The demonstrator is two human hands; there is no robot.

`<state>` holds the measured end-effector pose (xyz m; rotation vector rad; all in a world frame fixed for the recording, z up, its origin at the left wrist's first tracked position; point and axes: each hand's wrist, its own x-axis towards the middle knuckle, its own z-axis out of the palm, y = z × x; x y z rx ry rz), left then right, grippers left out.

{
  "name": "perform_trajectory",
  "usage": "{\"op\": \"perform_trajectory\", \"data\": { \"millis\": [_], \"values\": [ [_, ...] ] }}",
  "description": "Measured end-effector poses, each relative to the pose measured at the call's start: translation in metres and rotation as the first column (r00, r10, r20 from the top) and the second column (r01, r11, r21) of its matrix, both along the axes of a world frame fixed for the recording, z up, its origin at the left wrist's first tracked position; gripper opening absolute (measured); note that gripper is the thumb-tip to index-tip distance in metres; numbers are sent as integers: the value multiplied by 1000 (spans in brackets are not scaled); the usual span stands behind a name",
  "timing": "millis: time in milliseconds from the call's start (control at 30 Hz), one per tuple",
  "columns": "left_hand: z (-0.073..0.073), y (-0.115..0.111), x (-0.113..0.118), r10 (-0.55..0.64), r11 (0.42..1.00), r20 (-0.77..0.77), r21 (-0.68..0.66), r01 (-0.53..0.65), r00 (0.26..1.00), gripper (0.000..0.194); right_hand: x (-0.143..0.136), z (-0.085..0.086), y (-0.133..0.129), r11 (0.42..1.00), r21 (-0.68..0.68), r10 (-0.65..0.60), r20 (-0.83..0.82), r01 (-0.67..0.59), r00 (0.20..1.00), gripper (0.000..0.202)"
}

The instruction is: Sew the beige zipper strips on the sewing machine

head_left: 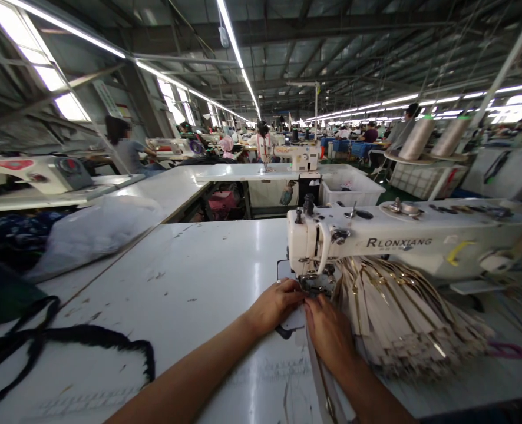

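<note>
My left hand [278, 303] is beside the presser foot [311, 285] of a white sewing machine [402, 235], its fingers bent and pressed together at the upper end of a beige zipper strip [325, 388]. My right hand [329, 327] pinches the same strip just below, its fingertips almost touching the left ones. From there the strip runs down towards me, with a gold-coloured line of metal along it. The exact spot under the fingertips is hidden. Right of my right hand, under the machine arm, lies a thick pile of similar beige zipper strips [402, 318].
A black fabric strip [102, 335] and a white plastic bag [99, 229] lie to the left. Ahead stand another sewing machine [303, 158] and a white bin [353, 191]. Thread cones [415, 138] rise at right. A person [128, 144] sits at back left.
</note>
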<state>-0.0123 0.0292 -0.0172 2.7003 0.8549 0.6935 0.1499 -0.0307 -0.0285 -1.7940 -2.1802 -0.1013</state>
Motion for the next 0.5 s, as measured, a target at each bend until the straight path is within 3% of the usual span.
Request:
{"op": "perform_trajectory", "data": {
  "millis": [167, 333, 500],
  "values": [
    [1, 1, -1, -36, 999, -28, 24, 37, 999, 30, 7, 1, -17, 999, -37, 17, -113, -21, 993, 25],
    [2, -1, -1, -32, 998, -54, 44, 35, 998, 30, 14, -9, -37, 999, 3, 47, -248, -47, 968, 28],
    [3, -1, -1, -30, 999, -61, 33, 32, 998, 32, 15, -17, -40, 997, 34, 80, -231, -74, 970, 28]
  ]
}}
